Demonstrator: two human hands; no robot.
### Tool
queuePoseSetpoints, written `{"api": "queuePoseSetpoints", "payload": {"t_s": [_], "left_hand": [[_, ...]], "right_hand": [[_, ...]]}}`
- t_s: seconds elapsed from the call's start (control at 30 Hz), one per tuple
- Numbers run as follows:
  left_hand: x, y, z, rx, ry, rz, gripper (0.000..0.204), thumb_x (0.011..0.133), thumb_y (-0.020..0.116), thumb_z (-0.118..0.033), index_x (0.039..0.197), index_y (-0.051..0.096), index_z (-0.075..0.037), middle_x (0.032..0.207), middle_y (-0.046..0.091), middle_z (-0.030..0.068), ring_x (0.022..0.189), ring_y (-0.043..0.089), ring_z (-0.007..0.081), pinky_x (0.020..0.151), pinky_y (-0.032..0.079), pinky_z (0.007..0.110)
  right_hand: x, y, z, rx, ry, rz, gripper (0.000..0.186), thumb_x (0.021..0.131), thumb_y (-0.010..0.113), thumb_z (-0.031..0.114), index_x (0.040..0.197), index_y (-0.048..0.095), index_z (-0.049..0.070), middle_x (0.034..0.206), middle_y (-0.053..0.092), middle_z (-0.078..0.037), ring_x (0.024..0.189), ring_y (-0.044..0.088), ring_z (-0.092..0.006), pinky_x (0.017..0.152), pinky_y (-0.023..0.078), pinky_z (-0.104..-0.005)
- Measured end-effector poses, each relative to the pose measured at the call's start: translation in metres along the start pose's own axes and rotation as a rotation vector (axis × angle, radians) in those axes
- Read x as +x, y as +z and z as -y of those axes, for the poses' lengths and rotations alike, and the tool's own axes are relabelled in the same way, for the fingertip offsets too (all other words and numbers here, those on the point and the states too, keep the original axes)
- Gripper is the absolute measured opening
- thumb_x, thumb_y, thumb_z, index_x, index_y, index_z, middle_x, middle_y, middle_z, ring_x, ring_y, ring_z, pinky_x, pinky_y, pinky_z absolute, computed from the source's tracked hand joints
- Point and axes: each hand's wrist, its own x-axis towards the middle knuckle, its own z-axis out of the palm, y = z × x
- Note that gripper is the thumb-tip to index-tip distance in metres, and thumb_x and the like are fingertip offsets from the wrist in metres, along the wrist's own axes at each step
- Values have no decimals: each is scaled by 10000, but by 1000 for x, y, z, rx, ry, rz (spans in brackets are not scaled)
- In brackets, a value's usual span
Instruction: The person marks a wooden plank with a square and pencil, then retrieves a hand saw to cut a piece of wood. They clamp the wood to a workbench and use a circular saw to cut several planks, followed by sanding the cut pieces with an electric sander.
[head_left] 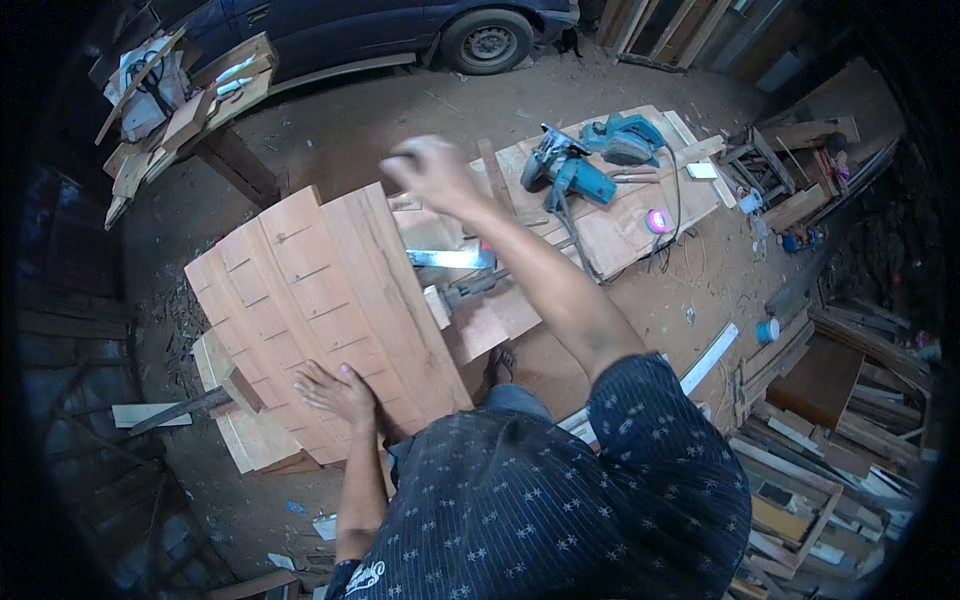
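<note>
Reddish wooden boards [285,300], marked with rows of short dark lines, lie side by side on the bench at left. My left hand [335,390] rests flat on their lower part, fingers spread. My right hand [425,170], blurred, is raised near the top end of the rightmost board, fingers curled; whether they hold anything is hidden. Just right of the boards lies a shiny metal blade or rule [445,258] with a red part at its right end.
Teal power tools [583,182] with cables and a pink roll [657,220] lie on the bench's right part. A cluttered stand [185,125] is at upper left, before a dark vehicle [350,25]. Stacked wood [850,430] fills the right side; a white tub [767,330] sits nearby.
</note>
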Motion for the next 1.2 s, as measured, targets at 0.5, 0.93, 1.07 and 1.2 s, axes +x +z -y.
{"api": "queuePoseSetpoints", "payload": {"t_s": [0.5, 0.93, 1.07, 1.2], "left_hand": [[45, -34, -36, -80, 166, 91, 635, 1019, 500, -405, 1526, 366, -47, 1590, 195, 327, 1490, 162, 477, 1189, 132, 618], [144, -29, -337, -727, 978, 544, 290, 910, 670, -240, 1138, 686, -62, 1187, 643, 214, 1120, 611, 373, 973, 474, 451], [66, 43, -404, -729, 746, 991, 459, 942, 613, -409, 1174, 681, -19, 1149, 691, 224, 1047, 678, 362, 929, 520, 431], [11, 42, -457, -532, 712, 1089, 585, 925, 595, -525, 1181, 689, -8, 1155, 703, 228, 1049, 696, 347, 936, 524, 441]], "right_hand": [[-167, -111, -218, -128, 631, -274, 466, 1005, 545, 415, 921, 710, -14, 868, 704, -214, 860, 684, -360, 779, 494, -450], [-255, -128, -206, -95, 870, -297, 499, 1059, 425, 398, 937, 673, -17, 869, 670, -209, 858, 649, -342, 790, 473, -445], [-274, -110, -197, -134, 894, -430, 443, 1038, 464, 369, 1017, 628, -42, 995, 642, -300, 956, 626, -455, 835, 462, -489], [-279, -125, -179, -30, 908, -438, 408, 1024, 528, 361, 1093, 663, -18, 1034, 694, -249, 986, 661, -385, 857, 492, -432]]}}
